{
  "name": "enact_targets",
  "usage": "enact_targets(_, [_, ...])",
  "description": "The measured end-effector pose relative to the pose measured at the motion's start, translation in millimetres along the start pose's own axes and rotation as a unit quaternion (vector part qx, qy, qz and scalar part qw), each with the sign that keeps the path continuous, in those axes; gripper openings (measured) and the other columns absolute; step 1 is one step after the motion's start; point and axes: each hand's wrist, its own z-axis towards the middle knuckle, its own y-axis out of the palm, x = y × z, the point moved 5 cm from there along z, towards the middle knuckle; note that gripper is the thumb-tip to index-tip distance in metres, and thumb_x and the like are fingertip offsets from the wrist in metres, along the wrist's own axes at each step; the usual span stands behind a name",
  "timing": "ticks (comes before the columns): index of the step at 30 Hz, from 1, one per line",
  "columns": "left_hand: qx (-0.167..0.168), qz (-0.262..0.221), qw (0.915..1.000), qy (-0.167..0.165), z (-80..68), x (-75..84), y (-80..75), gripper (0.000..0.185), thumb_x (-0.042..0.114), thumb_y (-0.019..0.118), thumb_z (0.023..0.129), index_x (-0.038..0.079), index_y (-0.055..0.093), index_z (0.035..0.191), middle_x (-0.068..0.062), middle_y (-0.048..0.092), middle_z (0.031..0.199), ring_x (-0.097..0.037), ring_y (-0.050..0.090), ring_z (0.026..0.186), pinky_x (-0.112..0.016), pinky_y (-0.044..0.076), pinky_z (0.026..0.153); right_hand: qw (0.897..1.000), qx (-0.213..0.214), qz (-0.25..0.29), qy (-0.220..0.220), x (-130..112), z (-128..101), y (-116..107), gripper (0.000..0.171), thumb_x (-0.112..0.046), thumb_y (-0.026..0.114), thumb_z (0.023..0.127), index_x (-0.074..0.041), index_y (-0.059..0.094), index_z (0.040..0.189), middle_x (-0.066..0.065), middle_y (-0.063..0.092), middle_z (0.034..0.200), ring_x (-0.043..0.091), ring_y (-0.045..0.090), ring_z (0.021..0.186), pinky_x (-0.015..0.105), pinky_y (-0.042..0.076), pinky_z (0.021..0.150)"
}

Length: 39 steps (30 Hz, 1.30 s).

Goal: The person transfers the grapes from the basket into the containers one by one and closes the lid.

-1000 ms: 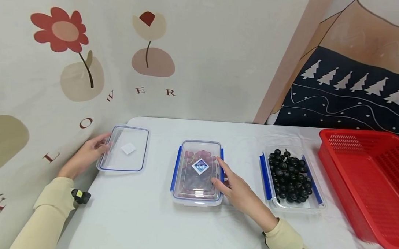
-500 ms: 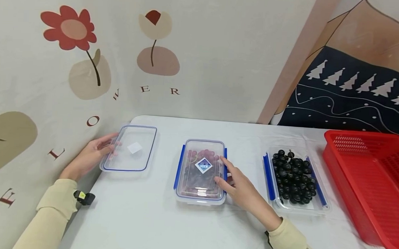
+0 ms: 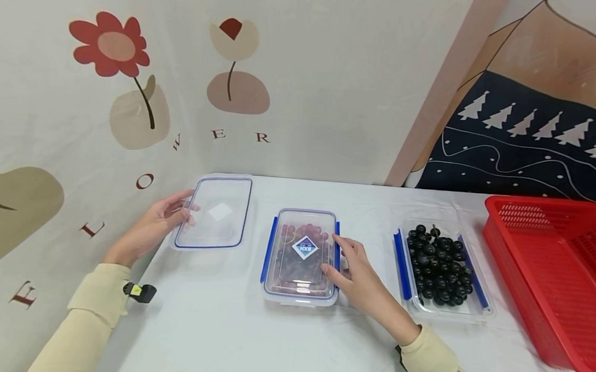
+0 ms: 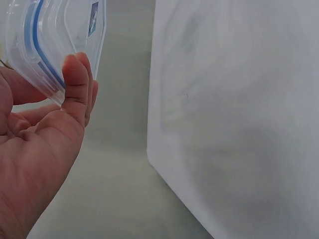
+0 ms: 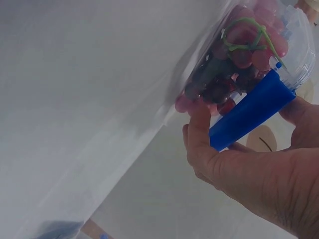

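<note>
In the head view, my left hand point(image 3: 153, 225) pinches the left edge of a clear plastic lid point(image 3: 227, 227) with a blue seal. The left wrist view shows fingers and thumb on both sides of the lid's edge point(image 4: 47, 55). At the table's middle sits a lidded food container point(image 3: 301, 284) with reddish and dark grapes inside. My right hand point(image 3: 363, 281) grips its right side, thumb and fingers about the edge. In the right wrist view, a blue side clip point(image 5: 254, 112) hangs down beside the grapes point(image 5: 219, 79), between thumb and fingers.
To the right, an uncovered clear container point(image 3: 422, 311) with blue clips holds black grapes point(image 3: 438, 265). A red plastic basket point(image 3: 536, 293) stands at the far right. A printed cloth wall point(image 3: 320, 126) rises behind and to the left of the white table point(image 3: 224, 326).
My left hand has carried the clear lid to the right, toward the lidded container. The right hand stays at that container's side. The view has shifted slightly.
</note>
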Motion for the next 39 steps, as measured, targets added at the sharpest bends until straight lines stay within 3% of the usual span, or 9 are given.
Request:
enact_targets(5, [-0.01,-0.013,0.9993,0.034,2.9,18.1,10.7,0.059,0.006,0.054,0.115,-0.008,0.03,0.167,-0.018,0.064,0.133,-0.012,0.069,0.101,-0.016,0.049,0.093,1.0,0.006,0.003,-0.006,-1,1,0,0.076,-0.027,0.07,0.109,-0.007,0.032,0.172,0.023,0.027,0.171,0.044,0.043,0.151,0.054,0.051,0.112])
enact_targets(9, [-0.015,-0.009,0.9991,0.039,3.7,29.5,18.5,0.059,0.007,0.054,0.115,-0.006,0.03,0.167,-0.02,0.063,0.134,-0.012,0.07,0.1,-0.017,0.048,0.094,1.0,0.012,0.003,-0.012,-2,2,-1,0.074,-0.024,0.069,0.109,-0.004,0.032,0.171,0.022,0.024,0.173,0.042,0.043,0.151,0.055,0.049,0.113])
enact_targets(16, [-0.023,-0.018,0.9981,0.054,6.1,48.3,32.8,0.058,0.005,0.054,0.115,-0.007,0.03,0.167,-0.02,0.061,0.131,-0.013,0.071,0.098,-0.018,0.05,0.093,0.999,0.032,-0.018,-0.031,-8,8,-3,0.073,-0.022,0.067,0.109,-0.001,0.033,0.169,0.022,0.022,0.175,0.043,0.029,0.159,0.066,0.031,0.123])
enact_targets(19, [-0.03,-0.028,0.9974,0.06,8.2,55.1,39.3,0.059,0.003,0.054,0.115,-0.008,0.03,0.167,-0.02,0.061,0.13,-0.013,0.071,0.098,-0.018,0.05,0.094,0.998,0.046,-0.017,-0.041,-13,11,-4,0.071,-0.023,0.067,0.109,0.0,0.034,0.168,0.023,0.024,0.174,0.044,0.029,0.159,0.066,0.03,0.123])
enact_targets(25, [-0.04,-0.023,0.9981,0.04,10.9,65.8,51.5,0.059,0.008,0.054,0.116,-0.003,0.03,0.169,-0.029,0.056,0.137,-0.015,0.07,0.102,-0.019,0.045,0.1,0.995,0.078,-0.007,-0.065,-21,12,-6,0.064,-0.03,0.064,0.112,-0.004,0.041,0.166,0.021,0.034,0.171,0.043,0.031,0.158,0.072,0.03,0.121])
enact_targets(33, [-0.047,-0.006,0.9983,0.034,12.9,73.1,69.9,0.06,0.006,0.055,0.115,-0.003,0.031,0.169,-0.034,0.055,0.138,-0.016,0.07,0.106,-0.019,0.045,0.101,0.993,0.072,0.03,-0.086,-30,12,-4,0.068,-0.036,0.058,0.114,-0.008,0.032,0.171,0.015,0.043,0.167,0.037,0.035,0.157,0.071,0.03,0.121])
enact_targets(39, [-0.046,-0.01,0.9985,0.027,14.5,81.3,84.2,0.06,0.007,0.056,0.115,-0.001,0.03,0.169,-0.031,0.056,0.139,-0.019,0.07,0.105,-0.022,0.048,0.099,0.989,0.067,0.078,-0.111,-34,15,-2,0.063,-0.03,0.057,0.115,-0.01,0.034,0.17,0.014,0.046,0.163,0.036,0.052,0.143,0.059,0.048,0.114])
